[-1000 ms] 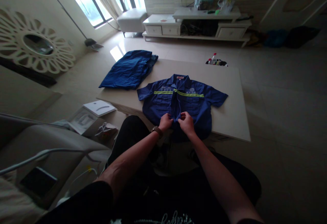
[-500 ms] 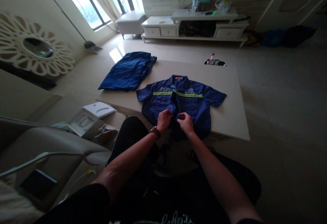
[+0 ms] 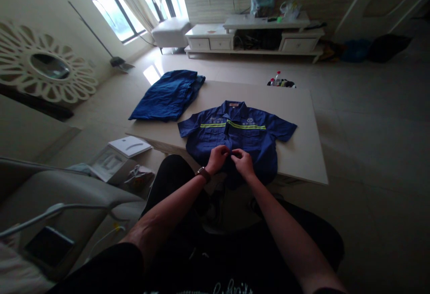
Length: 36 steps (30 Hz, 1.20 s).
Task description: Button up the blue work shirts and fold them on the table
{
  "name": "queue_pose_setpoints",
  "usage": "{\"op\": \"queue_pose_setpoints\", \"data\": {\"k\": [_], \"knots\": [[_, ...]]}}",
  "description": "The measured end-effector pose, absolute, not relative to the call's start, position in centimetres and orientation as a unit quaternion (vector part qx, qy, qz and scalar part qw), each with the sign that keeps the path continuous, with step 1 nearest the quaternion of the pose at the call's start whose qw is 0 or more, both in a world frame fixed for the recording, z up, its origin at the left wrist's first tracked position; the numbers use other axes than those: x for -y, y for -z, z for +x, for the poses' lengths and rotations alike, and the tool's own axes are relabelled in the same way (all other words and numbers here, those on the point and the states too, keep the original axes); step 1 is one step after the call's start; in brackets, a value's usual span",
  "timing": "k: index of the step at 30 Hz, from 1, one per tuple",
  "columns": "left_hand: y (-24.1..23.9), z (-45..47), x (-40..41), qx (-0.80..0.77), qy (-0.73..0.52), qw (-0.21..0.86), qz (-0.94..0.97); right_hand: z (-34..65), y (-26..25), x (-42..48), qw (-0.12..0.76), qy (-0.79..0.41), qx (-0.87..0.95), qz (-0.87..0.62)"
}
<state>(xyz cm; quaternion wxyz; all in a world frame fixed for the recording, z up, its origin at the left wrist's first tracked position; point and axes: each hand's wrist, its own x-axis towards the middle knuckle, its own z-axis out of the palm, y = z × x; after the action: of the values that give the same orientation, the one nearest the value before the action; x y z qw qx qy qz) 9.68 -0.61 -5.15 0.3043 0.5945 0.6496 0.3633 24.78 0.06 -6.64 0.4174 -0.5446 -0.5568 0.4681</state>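
A dark blue short-sleeved work shirt lies front side up on the table, collar away from me, with a yellow-green stripe across its chest. Its lower hem hangs over the near edge. My left hand, with a watch on the wrist, pinches one front edge of the shirt. The other front edge is pinched by my right hand. Both sets of fingertips meet at the lower middle of the shirt front; any button between them is too small to make out.
The pale table also carries folded blue clothing at its far left. Bottles with red caps show behind its far edge. To the left are a white box and a grey sofa. My knees are under the near edge.
My hands have come together, closing the gap between the two front edges of the shirt. The rest of the shirt and the folded clothing stay in place.
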Motion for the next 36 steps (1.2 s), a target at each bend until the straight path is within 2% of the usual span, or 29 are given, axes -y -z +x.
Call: {"op": "queue_pose_setpoints", "data": {"k": [5,20,27,36], "knots": [[5.1,9.4,0.6,-0.639,-0.367,0.337,0.586,24.8,6.2,0.0,0.431,-0.425,0.603,-0.52],[5.4,9.1,1.0,-0.594,-0.427,0.466,0.498,24.7,6.3,0.1,0.361,-0.363,0.675,-0.532],[5.6,10.2,1.2,-0.646,-0.476,0.47,0.368,24.7,5.7,0.7,0.353,-0.311,0.709,-0.525],[6.1,10.2,1.4,-0.648,-0.474,0.489,0.342,24.7,5.1,0.8,0.382,-0.321,0.682,-0.534]]}}
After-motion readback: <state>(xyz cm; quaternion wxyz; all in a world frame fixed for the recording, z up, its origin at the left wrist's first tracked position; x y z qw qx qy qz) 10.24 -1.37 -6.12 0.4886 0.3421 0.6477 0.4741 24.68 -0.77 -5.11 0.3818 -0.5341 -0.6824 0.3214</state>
